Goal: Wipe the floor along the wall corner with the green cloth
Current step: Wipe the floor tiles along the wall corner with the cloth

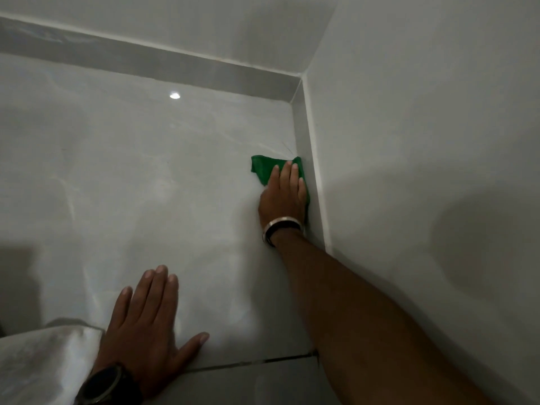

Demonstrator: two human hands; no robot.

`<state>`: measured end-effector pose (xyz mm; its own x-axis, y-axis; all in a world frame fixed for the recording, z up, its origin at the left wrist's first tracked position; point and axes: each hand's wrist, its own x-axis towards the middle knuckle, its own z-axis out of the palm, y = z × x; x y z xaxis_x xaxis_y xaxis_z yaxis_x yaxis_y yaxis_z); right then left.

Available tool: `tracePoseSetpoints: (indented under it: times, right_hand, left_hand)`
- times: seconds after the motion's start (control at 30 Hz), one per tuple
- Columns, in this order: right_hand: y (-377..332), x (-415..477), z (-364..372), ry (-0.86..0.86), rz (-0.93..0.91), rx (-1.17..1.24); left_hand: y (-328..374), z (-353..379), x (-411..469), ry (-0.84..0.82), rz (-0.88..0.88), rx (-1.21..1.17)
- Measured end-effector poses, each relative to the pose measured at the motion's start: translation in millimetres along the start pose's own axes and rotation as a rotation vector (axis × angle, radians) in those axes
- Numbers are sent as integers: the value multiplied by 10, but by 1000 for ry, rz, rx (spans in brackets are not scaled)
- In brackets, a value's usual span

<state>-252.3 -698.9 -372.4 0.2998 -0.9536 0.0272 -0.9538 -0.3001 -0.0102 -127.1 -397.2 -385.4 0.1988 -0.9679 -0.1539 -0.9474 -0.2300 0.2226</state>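
Fingers of right hand (285, 197) lie flat, pressing green cloth (264, 168) to floor (146, 171) beside right skirting (311, 159), near far corner. Left hand (146, 320) spread, bracing. Best kept flat w/ cloth edge tight to skirting, prob. touching already.

Glossy, smooth floor tile (140, 159) mirroring a lamp, matt painted wall (423, 112), soft green cloth (263, 168), shiny metal bangle (282, 222), dark watch (103, 384) possibly metal, white fabric sleeve (43, 361)
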Motion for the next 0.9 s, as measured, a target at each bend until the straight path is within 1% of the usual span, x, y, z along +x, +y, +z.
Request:
tracePoseSetpoints:
  times: [0.1, 0.2, 0.3, 0.47, 0.6, 0.77, 0.83, 0.9]
  right_hand:
    - [-63, 142, -14, -102, 76, 40]
    - [-16, 147, -65, -141, 38, 12]
    - [28, -127, -114, -151, 36, 0]
    - [95, -1091, -201, -154, 58, 13]
    - [227, -2104, -242, -177, 92, 33]
    - [430, -3447, -263, -239, 90, 17]
    - [465, -3805, -260, -252, 92, 25]
    - [477, -3929, -256, -237, 119, 53]
  left_hand:
    - [-6, 2, -12, -21, 2, 3]
    - [-23, 1, -10, -21, 0, -9]
    - [-30, 10, -14, -19, 12, -12]
    - [-7, -34, -24, -34, 16, 3]
    - [15, -84, -35, -49, 7, 15]
    - [22, -110, -44, -46, 0, 26]
    - [20, -99, -49, -35, 1, 27]
    - [17, -86, -40, -23, -2, 29]
